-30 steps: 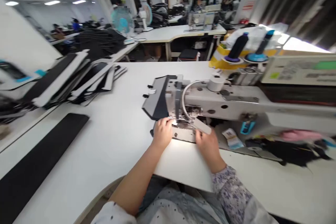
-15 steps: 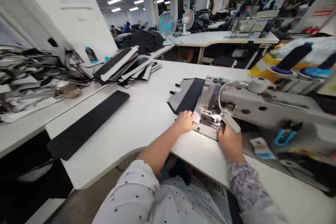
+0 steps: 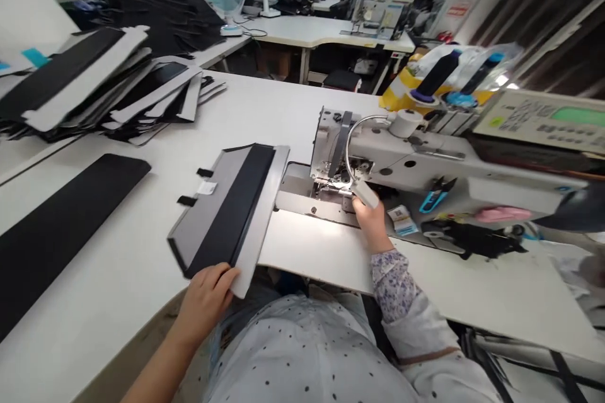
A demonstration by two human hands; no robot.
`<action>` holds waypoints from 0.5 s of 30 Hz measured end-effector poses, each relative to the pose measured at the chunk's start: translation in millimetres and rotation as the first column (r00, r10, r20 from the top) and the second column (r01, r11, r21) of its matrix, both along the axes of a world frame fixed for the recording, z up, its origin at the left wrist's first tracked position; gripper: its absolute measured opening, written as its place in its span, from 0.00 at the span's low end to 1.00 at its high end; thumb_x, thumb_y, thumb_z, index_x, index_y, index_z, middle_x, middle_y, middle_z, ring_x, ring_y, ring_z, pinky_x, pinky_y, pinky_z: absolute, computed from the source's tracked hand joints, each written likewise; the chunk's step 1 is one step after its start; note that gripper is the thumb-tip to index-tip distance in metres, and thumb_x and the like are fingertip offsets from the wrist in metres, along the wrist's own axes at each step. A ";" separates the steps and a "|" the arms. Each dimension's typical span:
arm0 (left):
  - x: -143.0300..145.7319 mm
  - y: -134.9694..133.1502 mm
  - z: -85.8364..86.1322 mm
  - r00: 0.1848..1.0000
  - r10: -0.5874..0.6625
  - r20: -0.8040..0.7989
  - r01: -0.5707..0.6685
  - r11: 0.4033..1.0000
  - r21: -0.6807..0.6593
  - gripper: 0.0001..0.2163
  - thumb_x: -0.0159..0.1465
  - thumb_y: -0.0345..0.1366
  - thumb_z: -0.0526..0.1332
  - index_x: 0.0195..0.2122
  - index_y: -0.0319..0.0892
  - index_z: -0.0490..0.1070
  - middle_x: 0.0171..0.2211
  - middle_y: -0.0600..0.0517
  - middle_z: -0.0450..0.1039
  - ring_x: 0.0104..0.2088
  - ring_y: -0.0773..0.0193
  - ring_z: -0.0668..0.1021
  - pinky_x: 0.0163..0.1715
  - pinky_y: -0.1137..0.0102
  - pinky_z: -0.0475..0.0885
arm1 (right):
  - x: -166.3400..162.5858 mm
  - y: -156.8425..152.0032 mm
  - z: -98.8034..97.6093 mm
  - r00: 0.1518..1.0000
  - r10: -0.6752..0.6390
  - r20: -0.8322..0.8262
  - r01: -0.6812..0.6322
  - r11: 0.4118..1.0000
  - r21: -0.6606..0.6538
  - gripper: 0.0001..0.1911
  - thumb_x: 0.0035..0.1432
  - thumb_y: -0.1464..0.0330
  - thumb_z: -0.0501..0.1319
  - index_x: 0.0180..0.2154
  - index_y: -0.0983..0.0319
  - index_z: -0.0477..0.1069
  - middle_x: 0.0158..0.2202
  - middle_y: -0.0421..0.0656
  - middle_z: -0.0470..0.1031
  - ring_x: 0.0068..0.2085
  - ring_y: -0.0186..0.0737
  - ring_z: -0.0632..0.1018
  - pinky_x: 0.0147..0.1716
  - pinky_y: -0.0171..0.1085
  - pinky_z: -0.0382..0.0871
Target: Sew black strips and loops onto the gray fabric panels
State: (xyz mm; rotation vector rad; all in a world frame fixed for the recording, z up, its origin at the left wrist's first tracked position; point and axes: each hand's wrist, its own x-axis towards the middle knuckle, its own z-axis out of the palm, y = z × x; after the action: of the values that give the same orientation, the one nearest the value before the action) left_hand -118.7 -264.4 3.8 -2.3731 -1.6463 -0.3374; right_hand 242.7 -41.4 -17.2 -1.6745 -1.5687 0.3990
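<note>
My left hand (image 3: 210, 293) is closed on the near end of a grey panel with a black band (image 3: 234, 208); a pale strip runs along its right side and two short black tabs stick out on its left. The panel lies on the white table, apart from the sewing machine (image 3: 401, 160) and to its left. At the machine, my right hand (image 3: 371, 223) is beside the needle area, just below a small lamp head (image 3: 365, 194) on a bent metal neck. The lamp and machine hide most of its fingers, so its grip cannot be made out.
A long black piece (image 3: 70, 227) lies on the table at left, with a stack of black and grey panels (image 3: 94, 88) behind it. Blue thread snips (image 3: 437, 194) rest on the machine bed. Thread cones (image 3: 439, 75) and a control box (image 3: 543, 123) stand behind the machine.
My left hand has drawn the panel left and toward me, away from the machine. My right hand remains by the needle area. The view has turned right and down.
</note>
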 end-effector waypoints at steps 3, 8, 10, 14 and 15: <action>-18.4 20.4 0.9 1.000 -0.001 -0.020 0.001 1.000 0.014 0.22 0.58 0.22 0.53 0.53 0.44 0.67 0.46 0.44 0.71 0.40 0.55 0.75 0.41 0.62 0.70 | -16.5 -15.0 8.0 0.983 0.140 0.118 -0.140 0.990 -0.003 0.20 0.61 0.64 0.52 0.49 0.66 0.72 0.47 0.53 0.76 0.49 0.50 0.75 0.49 0.45 0.68; -34.3 54.8 4.9 1.000 -0.025 -0.002 0.025 1.000 -0.012 0.27 0.57 0.24 0.54 0.59 0.46 0.63 0.47 0.45 0.71 0.38 0.55 0.75 0.40 0.63 0.71 | -36.4 -24.0 10.3 0.851 0.295 0.435 -0.294 0.953 -0.072 0.22 0.67 0.63 0.50 0.57 0.65 0.67 0.56 0.50 0.71 0.57 0.47 0.71 0.58 0.46 0.62; -35.2 60.1 5.9 1.000 -0.029 0.007 0.029 1.000 -0.010 0.28 0.57 0.24 0.53 0.60 0.46 0.61 0.47 0.44 0.71 0.37 0.55 0.75 0.39 0.63 0.70 | -35.4 -23.9 8.6 0.853 0.238 0.464 -0.221 0.971 -0.092 0.22 0.68 0.65 0.47 0.56 0.67 0.68 0.55 0.52 0.72 0.57 0.47 0.71 0.58 0.45 0.63; -36.6 60.9 14.1 0.998 -0.017 0.065 0.017 1.000 0.011 0.34 0.56 0.24 0.52 0.65 0.49 0.54 0.45 0.45 0.72 0.35 0.56 0.75 0.39 0.63 0.71 | -32.3 -24.9 4.9 0.850 0.185 0.492 -0.155 0.983 -0.102 0.22 0.68 0.66 0.46 0.54 0.68 0.70 0.53 0.53 0.74 0.57 0.48 0.72 0.58 0.46 0.64; -38.6 60.5 17.5 0.995 -0.010 0.095 0.009 1.000 0.011 0.35 0.56 0.25 0.52 0.66 0.51 0.52 0.45 0.46 0.72 0.35 0.56 0.75 0.38 0.63 0.71 | -32.5 -24.3 4.6 0.849 0.183 0.496 -0.153 0.983 -0.101 0.22 0.68 0.66 0.46 0.54 0.69 0.70 0.53 0.54 0.74 0.57 0.49 0.72 0.58 0.47 0.64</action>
State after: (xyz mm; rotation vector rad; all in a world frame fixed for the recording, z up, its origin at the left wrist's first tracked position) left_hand -157.2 -203.9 21.3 -2.3923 -1.6702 -0.4659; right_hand 210.2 -65.7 -12.6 -1.7828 -2.1149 0.0883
